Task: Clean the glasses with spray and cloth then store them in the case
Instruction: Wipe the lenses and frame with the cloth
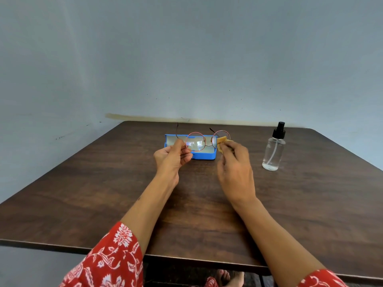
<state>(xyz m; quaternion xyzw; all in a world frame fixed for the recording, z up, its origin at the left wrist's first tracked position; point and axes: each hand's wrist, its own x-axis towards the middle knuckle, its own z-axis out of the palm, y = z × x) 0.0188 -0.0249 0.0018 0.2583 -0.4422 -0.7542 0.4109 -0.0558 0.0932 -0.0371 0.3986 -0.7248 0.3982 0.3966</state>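
Round thin-rimmed glasses [195, 141] are held up above the table, temples unfolded and pointing away from me. My left hand [172, 157] pinches the frame at its left lens edge. My right hand [235, 162] presses a small yellow cloth [221, 142] against the right lens. Behind the glasses an open blue case [204, 155] with a pale lining lies on the table. A clear spray bottle [273, 151] with a black pump top stands upright to the right of my right hand, untouched.
A dark wooden table [103, 193] runs to a grey wall at the back. Its near edge lies close to me, with red patterned sleeves and my feet below it.
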